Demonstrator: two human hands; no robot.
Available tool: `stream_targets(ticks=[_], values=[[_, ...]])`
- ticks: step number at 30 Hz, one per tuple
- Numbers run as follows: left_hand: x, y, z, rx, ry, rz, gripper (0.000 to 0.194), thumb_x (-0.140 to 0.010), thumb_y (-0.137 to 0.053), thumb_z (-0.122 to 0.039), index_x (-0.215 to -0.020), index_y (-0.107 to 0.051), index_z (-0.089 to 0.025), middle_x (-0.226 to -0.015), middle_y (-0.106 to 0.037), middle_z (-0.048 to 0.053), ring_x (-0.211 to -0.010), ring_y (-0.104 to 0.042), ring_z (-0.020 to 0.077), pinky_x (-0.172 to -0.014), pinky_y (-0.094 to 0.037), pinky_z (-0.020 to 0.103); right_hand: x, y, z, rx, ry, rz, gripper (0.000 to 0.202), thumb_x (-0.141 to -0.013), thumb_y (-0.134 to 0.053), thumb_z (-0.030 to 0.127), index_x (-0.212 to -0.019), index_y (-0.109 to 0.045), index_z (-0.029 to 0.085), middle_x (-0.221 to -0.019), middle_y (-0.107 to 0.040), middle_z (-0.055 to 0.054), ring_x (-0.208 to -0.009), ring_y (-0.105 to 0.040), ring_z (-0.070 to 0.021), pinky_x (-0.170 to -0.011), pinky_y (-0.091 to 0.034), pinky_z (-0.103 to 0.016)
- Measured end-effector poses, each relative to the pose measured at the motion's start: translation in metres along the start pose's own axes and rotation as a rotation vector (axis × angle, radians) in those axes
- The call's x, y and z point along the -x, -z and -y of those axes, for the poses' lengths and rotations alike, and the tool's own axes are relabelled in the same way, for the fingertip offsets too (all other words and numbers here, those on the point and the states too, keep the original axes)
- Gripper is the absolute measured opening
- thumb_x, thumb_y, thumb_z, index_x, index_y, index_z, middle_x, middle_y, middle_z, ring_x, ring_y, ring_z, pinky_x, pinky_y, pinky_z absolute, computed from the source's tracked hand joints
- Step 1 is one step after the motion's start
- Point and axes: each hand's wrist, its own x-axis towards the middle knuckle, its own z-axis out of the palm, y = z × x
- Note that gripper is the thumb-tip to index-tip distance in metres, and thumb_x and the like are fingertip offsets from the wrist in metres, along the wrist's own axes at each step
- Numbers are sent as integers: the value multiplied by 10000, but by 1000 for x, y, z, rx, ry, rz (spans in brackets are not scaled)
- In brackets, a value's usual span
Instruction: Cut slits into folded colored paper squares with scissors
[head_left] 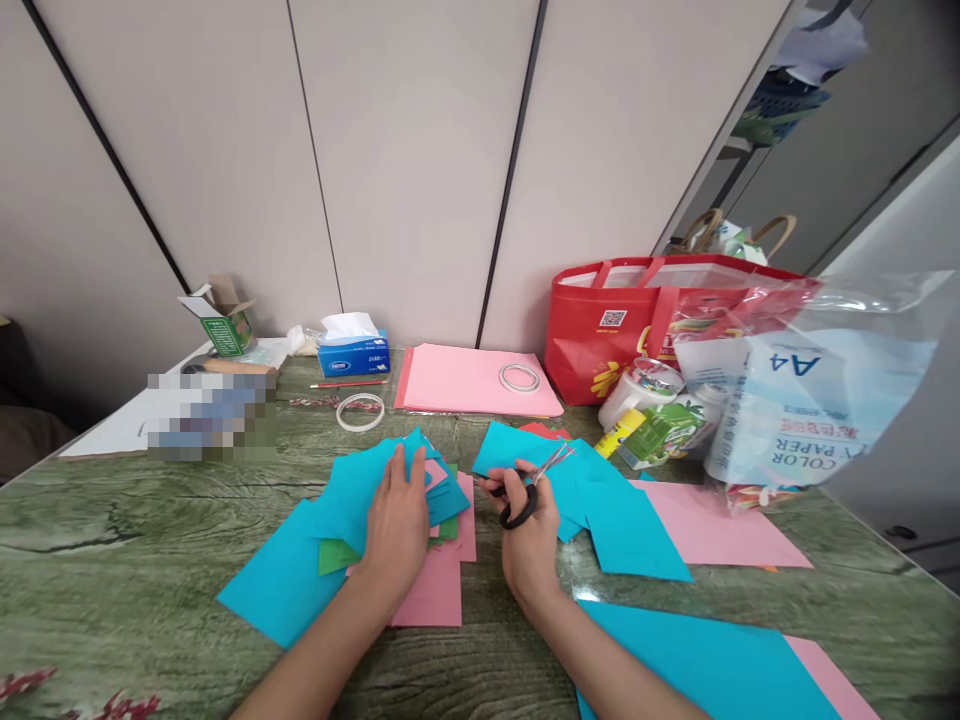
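My left hand (400,520) lies over a loose pile of blue paper pieces (346,485), fingers stretched out; whether it grips a sheet underneath is hidden. Pink paper (435,590) and a bit of green paper (336,556) stick out from under that pile. Black-handled scissors (517,508) are in my right hand (534,545), their blades slightly apart and pointing away to the upper right. Just beyond and right of this hand, more blue paper pieces (630,530) overlap on the table. A larger blue sheet (697,660) sits by my right forearm, over a pink one.
At the back stand a blue tissue box (354,355), a stack of pink paper (465,378) with a tape roll (519,377) on it, and a red bag (585,340). Another tape roll (360,412) lies nearer. A yellow glue stick (619,433) and a plastic paper bag (810,400) are right.
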Motion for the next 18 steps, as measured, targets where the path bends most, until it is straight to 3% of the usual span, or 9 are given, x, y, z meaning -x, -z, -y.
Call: stream_targets(ticks=[4, 7, 9, 11, 13, 15, 18], values=[[-1, -3, -1, 75, -58, -31, 461, -806, -380, -148, -1268, -374, -135, -1221, -504, 178, -1170, -413, 303, -821, -424, 384, 1, 1, -2, 74, -33, 78, 299, -728, -607, 349, -924, -446, 191, -738, -643, -12, -656, -613, -153, -664, -503, -320], [0, -2, -1, 77, -103, -107, 415, -836, -337, -151, -1242, -403, -102, -981, -643, 167, -988, -563, 282, -672, -476, 353, 0, 2, -6, 76, -83, 116, 334, -688, -648, 346, -916, -457, 193, -755, -656, -14, -717, -639, -184, -685, -511, -337], [3, -1, -2, 88, -196, -312, 373, -839, -343, -129, -1194, -455, -108, -918, -669, 142, -884, -613, 248, -678, -481, 348, 0, 2, -7, 62, -103, 135, 340, -667, -670, 334, -900, -465, 195, -752, -661, -11, -748, -646, -198, -710, -510, -347], [7, 0, -5, 167, -336, -568, 336, -829, -393, -114, -1145, -500, -152, -926, -677, 100, -888, -619, 208, -754, -471, 327, 0, 1, -6, 48, -124, 142, 340, -670, -668, 334, -908, -469, 195, -763, -668, -17, -760, -650, -205, -722, -508, -357], [13, 3, -9, 312, -396, -738, 322, -815, -442, -110, -1118, -517, -192, -957, -673, 66, -905, -614, 174, -756, -472, 274, 0, -1, -4, 38, -136, 136, 344, -676, -660, 342, -927, -477, 194, -800, -673, -27, -771, -649, -207, -725, -507, -362], [18, 5, -14, 467, -316, -791, 305, -810, -463, -126, -1096, -529, -209, -954, -670, 51, -839, -625, 150, -659, -480, 227, 0, -1, -2, 38, -126, 136, 352, -672, -661, 341, -943, -490, 195, -858, -673, -39, -801, -640, -202, -744, -500, -363], [19, 8, -18, 693, -66, -747, 276, -816, -471, -208, -1084, -535, -193, -814, -666, 33, -631, -600, 114, -510, -440, 201, -1, 2, -3, 86, -65, 126, 381, -639, -689, 314, -952, -507, 196, -892, -664, -46, -831, -617, -193, -755, -489, -351]])
